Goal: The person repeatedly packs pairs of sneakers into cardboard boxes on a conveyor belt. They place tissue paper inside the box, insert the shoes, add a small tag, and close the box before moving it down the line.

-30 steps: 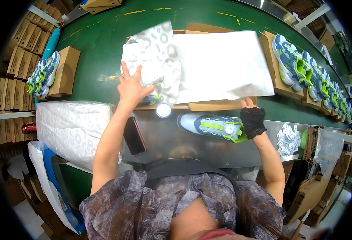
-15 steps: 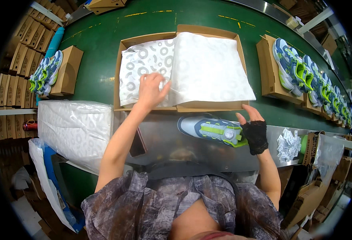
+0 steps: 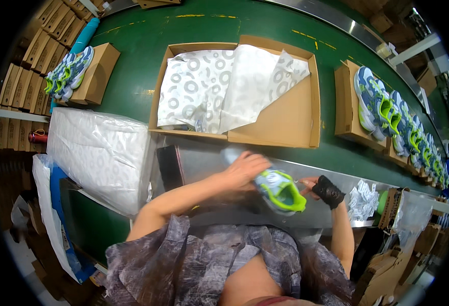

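My left hand [image 3: 246, 171] is closed over the front part of a blue-grey and lime green sneaker [image 3: 280, 189], lifted over the metal work surface with its opening toward me. My right hand [image 3: 316, 187], in a black fingerless glove, is beside the heel end with fingertips drawn together; whatever they pinch is too small to make out. Beyond the sneaker lies an open cardboard shoe box [image 3: 280, 122]. White tissue paper [image 3: 193, 86] with grey rings covers its left part. The paper's right part is folded back, baring the brown cardboard there.
Left of the box sits a plastic-wrapped stack of patterned tissue [image 3: 99, 155]. A dark phone-like slab [image 3: 170, 166] lies by it. Sneakers on boxes line the right [image 3: 375, 104] and stand at the far left [image 3: 71, 74]. A pile of small white slips [image 3: 363, 200] is right of my gloved hand.
My left hand has left the tissue paper and taken hold of the sneaker, which is now raised and turned. The tissue's right part has folded back. My right hand has moved slightly down and left.
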